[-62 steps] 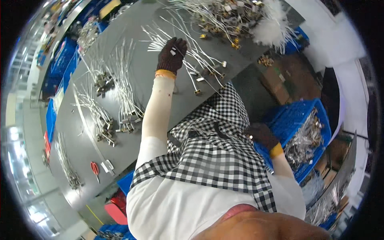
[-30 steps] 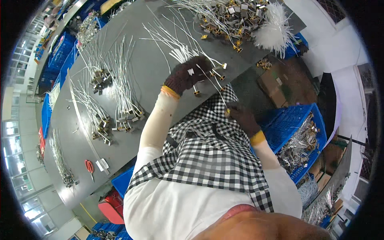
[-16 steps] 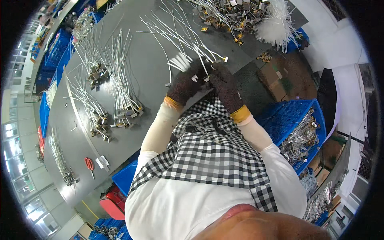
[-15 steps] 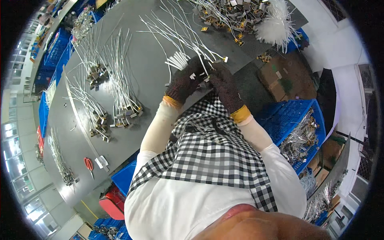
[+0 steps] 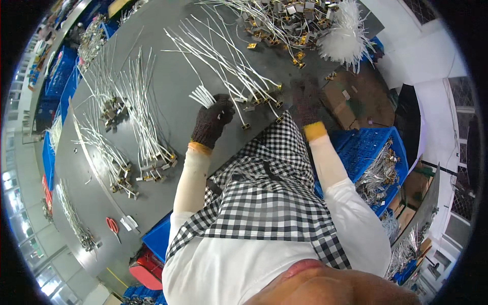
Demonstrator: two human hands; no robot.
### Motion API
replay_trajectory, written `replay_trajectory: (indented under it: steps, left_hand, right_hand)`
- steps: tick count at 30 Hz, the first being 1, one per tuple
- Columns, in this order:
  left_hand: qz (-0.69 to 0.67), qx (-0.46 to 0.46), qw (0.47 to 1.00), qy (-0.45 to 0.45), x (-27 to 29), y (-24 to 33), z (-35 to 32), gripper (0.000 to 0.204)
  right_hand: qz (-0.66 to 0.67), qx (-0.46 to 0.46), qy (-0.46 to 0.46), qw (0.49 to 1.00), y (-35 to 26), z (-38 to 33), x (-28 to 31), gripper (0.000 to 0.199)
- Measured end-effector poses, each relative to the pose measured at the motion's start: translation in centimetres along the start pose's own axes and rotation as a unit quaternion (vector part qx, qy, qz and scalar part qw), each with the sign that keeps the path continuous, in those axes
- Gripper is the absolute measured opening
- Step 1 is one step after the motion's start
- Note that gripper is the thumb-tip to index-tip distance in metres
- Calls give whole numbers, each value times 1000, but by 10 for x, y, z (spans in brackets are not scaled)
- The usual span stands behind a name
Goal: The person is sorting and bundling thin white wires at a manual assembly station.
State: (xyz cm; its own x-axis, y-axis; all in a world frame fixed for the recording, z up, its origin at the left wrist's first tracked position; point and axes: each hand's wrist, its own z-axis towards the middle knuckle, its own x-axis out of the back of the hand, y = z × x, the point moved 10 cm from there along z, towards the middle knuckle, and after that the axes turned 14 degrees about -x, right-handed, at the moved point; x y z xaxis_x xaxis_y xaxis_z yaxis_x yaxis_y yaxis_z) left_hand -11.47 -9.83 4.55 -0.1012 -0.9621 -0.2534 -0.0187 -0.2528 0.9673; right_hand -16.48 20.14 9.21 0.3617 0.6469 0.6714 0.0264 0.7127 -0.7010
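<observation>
Short white sticks (image 5: 202,95) jut toward eleven o'clock from your left hand (image 5: 213,119), its gloved fingers curled around them over the gray table (image 5: 198,157). White wires (image 5: 226,66) tipped with connectors fan out at one o'clock from that glove. At three o'clock, your right hand (image 5: 306,101) blurs beside the table's edge, its grip impossible to tell. Red-handled scissors (image 5: 111,223) lie at seven o'clock.

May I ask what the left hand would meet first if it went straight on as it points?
The left hand would probably meet white wires on the grey table, though depth is unclear.
</observation>
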Motion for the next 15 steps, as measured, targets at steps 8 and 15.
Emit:
replay_trajectory:
  steps: [8,15]
  left_hand:
    - [345,-162,917,-116,-69,51,12,33]
    - [51,-17,985,-164,-110,14,23,43]
  right_hand:
    - [-41,-76,-62,994,27,69,-9,40]
    - [32,-56,-209,976,17,19,13,28]
